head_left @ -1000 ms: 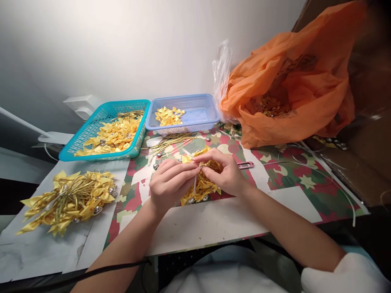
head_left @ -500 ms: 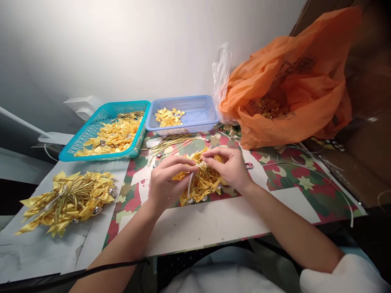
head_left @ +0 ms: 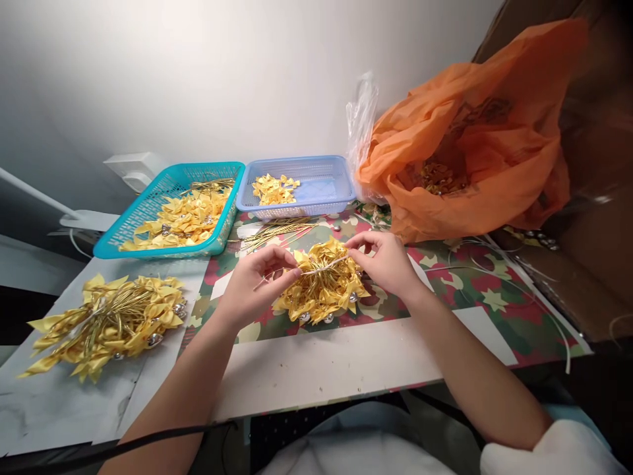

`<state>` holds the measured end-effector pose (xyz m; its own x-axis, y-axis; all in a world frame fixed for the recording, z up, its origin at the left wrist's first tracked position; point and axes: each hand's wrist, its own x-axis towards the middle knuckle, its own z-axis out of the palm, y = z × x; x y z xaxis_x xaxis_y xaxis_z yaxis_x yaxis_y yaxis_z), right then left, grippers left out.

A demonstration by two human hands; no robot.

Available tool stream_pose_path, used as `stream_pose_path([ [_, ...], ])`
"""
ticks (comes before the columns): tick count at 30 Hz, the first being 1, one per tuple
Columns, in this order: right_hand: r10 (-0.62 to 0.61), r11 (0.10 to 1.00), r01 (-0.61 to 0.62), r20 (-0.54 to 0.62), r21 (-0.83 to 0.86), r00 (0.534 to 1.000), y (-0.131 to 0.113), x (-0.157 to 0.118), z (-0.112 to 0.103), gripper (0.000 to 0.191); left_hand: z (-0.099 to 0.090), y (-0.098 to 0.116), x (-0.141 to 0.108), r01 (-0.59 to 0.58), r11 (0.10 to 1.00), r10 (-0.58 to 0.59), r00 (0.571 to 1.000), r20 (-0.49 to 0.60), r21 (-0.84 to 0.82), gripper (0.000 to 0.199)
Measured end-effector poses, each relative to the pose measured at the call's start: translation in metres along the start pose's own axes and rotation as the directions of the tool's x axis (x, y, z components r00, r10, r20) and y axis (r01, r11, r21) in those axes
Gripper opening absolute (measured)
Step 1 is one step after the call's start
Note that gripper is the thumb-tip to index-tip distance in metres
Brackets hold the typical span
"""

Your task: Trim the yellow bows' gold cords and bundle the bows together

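A bundle of yellow ribbon flowers (head_left: 321, 297) with gold wire stems and silver bells lies in front of me on the camouflage-patterned cloth. Across its gold stems runs a thin white tie (head_left: 324, 269), stretched between my hands. My left hand (head_left: 260, 280) pinches one end of the tie at the bundle's left side, thumb against fingers. On the other side, my right hand (head_left: 380, 258) pinches the other end between thumb and forefinger. A similar flower bundle (head_left: 113, 316), bound at its stems, rests on white paper to the left.
Behind the bundle stand a teal basket (head_left: 106, 247) of yellow flowers and a lilac basket (head_left: 326, 204) with a few petals. Gold wires (head_left: 277, 231) lie before them. An orange plastic bag (head_left: 475, 152) sits back right, near loose white strips (head_left: 554, 323) and cardboard.
My hands have moved apart, drawing the white tie out straight across the stems. The tie's left end, which hung down below my left hand, is now pulled leftward.
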<state>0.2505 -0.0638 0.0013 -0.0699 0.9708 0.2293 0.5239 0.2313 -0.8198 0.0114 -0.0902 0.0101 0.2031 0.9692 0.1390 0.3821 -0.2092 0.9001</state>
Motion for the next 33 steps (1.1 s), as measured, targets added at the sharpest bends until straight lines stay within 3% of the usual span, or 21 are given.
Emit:
stream_pose_path([
  [6, 0.001, 1.0, -0.002, -0.038, -0.021, 0.999, 0.007, 0.005, -0.01, 0.005, -0.017, 0.003, 0.001, -0.018, 0.997, 0.013, 0.997, 0.08, 0.074, 0.012],
  [12, -0.002, 0.993, 0.005, 0.027, -0.118, 1.0, 0.007, 0.004, -0.005, 0.008, -0.014, 0.004, 0.0, -0.093, 0.945, 0.068, 0.994, 0.089, 0.314, 0.011],
  [15, -0.045, 0.979, 0.024, -0.096, -0.203, 0.994, 0.006, 0.002, -0.002, 0.01, -0.015, 0.004, 0.0, -0.118, 0.924, 0.095, 0.992, 0.082, 0.364, 0.013],
  [18, -0.162, 0.95, 0.082, -0.247, -0.303, 0.956, 0.002, -0.001, 0.0, 0.015, -0.016, 0.005, 0.0, -0.121, 0.906, 0.117, 0.993, 0.033, 0.405, 0.013],
  [20, -0.27, 0.924, 0.195, -0.2, -0.328, 0.942, -0.003, -0.003, 0.001, 0.016, -0.015, 0.005, 0.0, -0.119, 0.876, 0.182, 0.979, -0.092, 0.467, 0.011],
  [23, -0.355, 0.884, 0.343, 0.02, -0.318, 0.934, -0.007, -0.007, 0.003, 0.018, -0.012, 0.007, -0.001, -0.206, 0.766, 0.424, 0.874, -0.238, 0.609, 0.008],
  [25, -0.352, 0.87, 0.378, 0.139, -0.317, 0.926, -0.009, -0.009, 0.004, 0.019, -0.01, 0.008, -0.002, -0.333, 0.676, 0.554, 0.818, -0.154, 0.658, 0.006],
  [26, -0.342, 0.866, 0.384, 0.179, -0.321, 0.922, -0.009, -0.009, 0.005, 0.019, -0.009, 0.009, -0.001, -0.396, 0.645, 0.578, 0.813, -0.078, 0.653, 0.006],
  [29, -0.315, 0.867, 0.381, 0.24, -0.321, 0.918, -0.009, -0.01, 0.006, 0.018, -0.006, 0.01, -0.001, -0.501, 0.623, 0.537, 0.832, 0.138, 0.6, 0.005],
  [33, -0.296, 0.889, 0.367, 0.268, -0.275, 0.917, -0.012, -0.009, 0.005, 0.015, -0.004, 0.008, 0.001, -0.503, 0.64, 0.466, 0.855, 0.227, 0.581, 0.012],
])
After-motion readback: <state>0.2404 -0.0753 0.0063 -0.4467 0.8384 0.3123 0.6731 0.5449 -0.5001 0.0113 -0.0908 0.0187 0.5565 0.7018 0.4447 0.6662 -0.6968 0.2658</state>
